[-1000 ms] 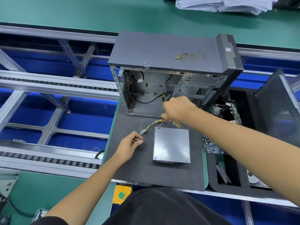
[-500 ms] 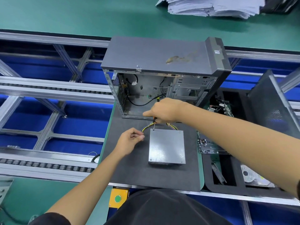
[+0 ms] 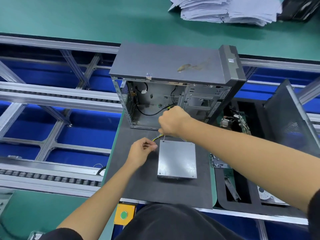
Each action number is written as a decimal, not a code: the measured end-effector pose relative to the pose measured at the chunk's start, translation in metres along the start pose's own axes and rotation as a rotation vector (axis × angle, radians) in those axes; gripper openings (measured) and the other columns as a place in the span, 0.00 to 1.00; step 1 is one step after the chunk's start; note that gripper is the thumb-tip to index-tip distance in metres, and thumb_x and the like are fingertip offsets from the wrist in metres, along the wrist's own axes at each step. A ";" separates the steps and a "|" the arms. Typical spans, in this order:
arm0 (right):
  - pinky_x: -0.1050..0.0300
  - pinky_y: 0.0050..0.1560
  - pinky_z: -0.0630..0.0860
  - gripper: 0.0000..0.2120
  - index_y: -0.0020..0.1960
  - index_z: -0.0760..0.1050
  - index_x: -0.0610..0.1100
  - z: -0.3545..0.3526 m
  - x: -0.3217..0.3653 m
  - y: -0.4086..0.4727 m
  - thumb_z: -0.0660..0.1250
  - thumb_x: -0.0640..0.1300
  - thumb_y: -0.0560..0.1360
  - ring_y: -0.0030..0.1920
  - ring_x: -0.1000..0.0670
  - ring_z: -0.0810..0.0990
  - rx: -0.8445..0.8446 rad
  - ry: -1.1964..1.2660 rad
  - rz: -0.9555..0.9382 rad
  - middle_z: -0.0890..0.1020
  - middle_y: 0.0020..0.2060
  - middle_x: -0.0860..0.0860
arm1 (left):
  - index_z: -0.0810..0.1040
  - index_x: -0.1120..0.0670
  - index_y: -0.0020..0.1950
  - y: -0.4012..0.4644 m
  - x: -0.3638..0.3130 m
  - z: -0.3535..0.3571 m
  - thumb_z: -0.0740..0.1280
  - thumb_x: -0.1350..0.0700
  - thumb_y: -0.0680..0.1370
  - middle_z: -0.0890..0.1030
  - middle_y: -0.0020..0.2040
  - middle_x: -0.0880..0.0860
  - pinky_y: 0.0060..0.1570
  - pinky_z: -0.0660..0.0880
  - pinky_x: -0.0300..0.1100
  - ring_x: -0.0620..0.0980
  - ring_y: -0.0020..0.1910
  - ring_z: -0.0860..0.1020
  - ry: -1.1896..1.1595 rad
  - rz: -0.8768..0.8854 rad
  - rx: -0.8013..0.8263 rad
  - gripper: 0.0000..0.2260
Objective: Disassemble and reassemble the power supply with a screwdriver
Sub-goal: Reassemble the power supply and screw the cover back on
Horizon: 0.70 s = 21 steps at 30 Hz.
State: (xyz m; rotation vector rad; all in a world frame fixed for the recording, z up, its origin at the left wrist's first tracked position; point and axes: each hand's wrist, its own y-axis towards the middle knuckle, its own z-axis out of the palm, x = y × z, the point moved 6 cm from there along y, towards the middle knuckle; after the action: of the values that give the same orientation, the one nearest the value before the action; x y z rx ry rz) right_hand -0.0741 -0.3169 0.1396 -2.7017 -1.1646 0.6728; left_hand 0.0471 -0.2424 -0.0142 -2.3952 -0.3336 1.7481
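The grey power supply point(image 3: 177, 159) lies flat on the dark mat point(image 3: 155, 189), its yellow and black wires point(image 3: 155, 138) leading off its far edge. My right hand point(image 3: 173, 121) grips a screwdriver point(image 3: 164, 138) whose thin shaft points down onto the far-left corner screw of the supply. The handle is hidden in my fist. My left hand point(image 3: 141, 151) hovers just left of the supply with thumb and fingertips pinched together; whether a screw sits between them I cannot tell.
An open computer case point(image 3: 173, 73) stands behind the supply with loose black cables inside. A black foam tray point(image 3: 240, 193) with circuit boards and parts sits to the right, beside a leaning side panel point(image 3: 290, 122). Conveyor rails run on the left; stacked papers point(image 3: 225, 9) lie far back.
My right hand has come down and left from the case opening, bringing the screwdriver tip onto the supply's far-left corner. My left hand has moved closer to that corner.
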 end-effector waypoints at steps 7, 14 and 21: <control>0.53 0.33 0.59 0.06 0.47 0.64 0.51 -0.022 -0.032 -0.019 0.57 0.52 0.80 0.36 0.43 0.69 -0.134 0.235 -0.015 0.75 0.36 0.49 | 0.81 0.56 0.45 0.010 -0.021 -0.002 0.75 0.61 0.75 0.84 0.41 0.54 0.42 0.74 0.31 0.40 0.38 0.78 0.007 0.056 -0.078 0.04; 0.55 0.30 0.57 0.06 0.44 0.67 0.51 -0.025 -0.053 -0.038 0.59 0.51 0.78 0.29 0.51 0.68 -0.159 0.330 -0.052 0.69 0.27 0.55 | 0.80 0.52 0.44 0.012 -0.031 0.011 0.73 0.62 0.77 0.85 0.40 0.49 0.43 0.75 0.32 0.42 0.40 0.81 -0.028 0.110 -0.067 0.06; 0.55 0.31 0.58 0.06 0.43 0.68 0.50 -0.015 -0.067 -0.051 0.60 0.51 0.77 0.32 0.48 0.73 -0.138 0.365 -0.022 0.74 0.29 0.53 | 0.80 0.53 0.46 0.013 -0.040 0.028 0.73 0.65 0.77 0.85 0.40 0.44 0.44 0.75 0.30 0.40 0.40 0.81 -0.023 0.132 0.012 0.07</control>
State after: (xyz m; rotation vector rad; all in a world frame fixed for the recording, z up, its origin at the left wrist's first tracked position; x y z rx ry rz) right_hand -0.1415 -0.3287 0.1906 -2.7557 -1.1775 0.0882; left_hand 0.0096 -0.2658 0.0103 -2.4412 -0.1709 1.8282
